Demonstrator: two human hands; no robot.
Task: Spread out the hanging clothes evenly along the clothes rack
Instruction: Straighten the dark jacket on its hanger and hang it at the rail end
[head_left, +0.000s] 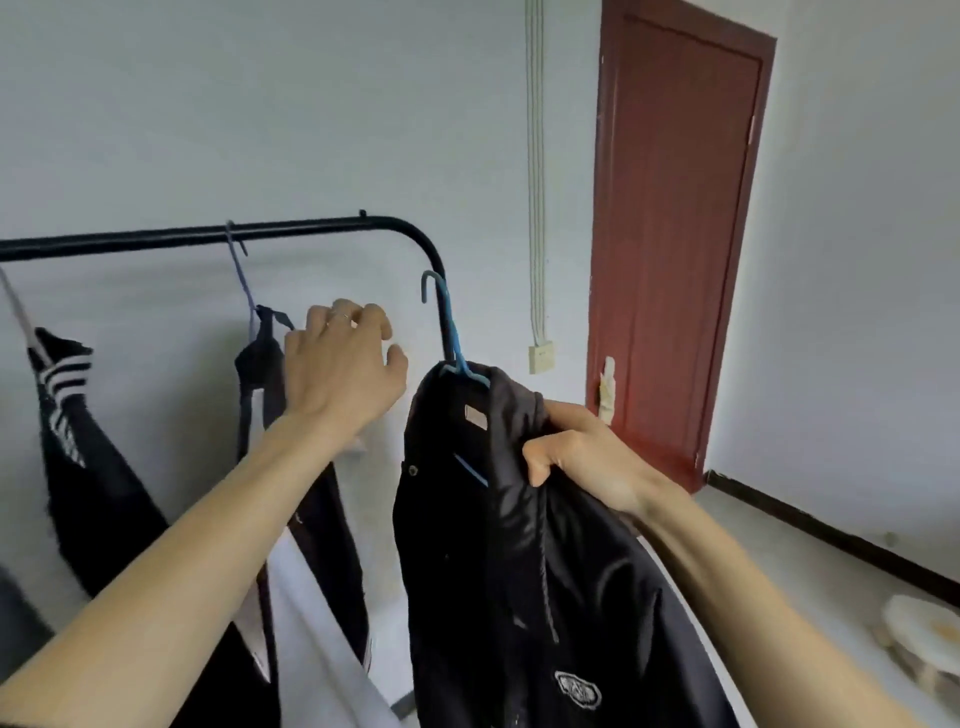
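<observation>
A black clothes rack (291, 228) runs from the left and bends down at its right end. My right hand (576, 452) grips the shoulder of a black jacket (519, 571) on a blue hanger (447, 322). The blue hanger's hook is off the bar, below the bend. My left hand (343, 369) is raised between the jacket and a dark garment (270, 395), fingers apart, holding nothing. That dark garment hangs from a purple hanger (239, 265) hooked on the bar. Further left hangs a black garment with white stripes (67, 384).
A white wall stands right behind the rack. A dark red door (675, 234) is at the right, with a wall switch (541, 358) and cable beside it. A small pale stool (919, 639) sits on the floor at the far right.
</observation>
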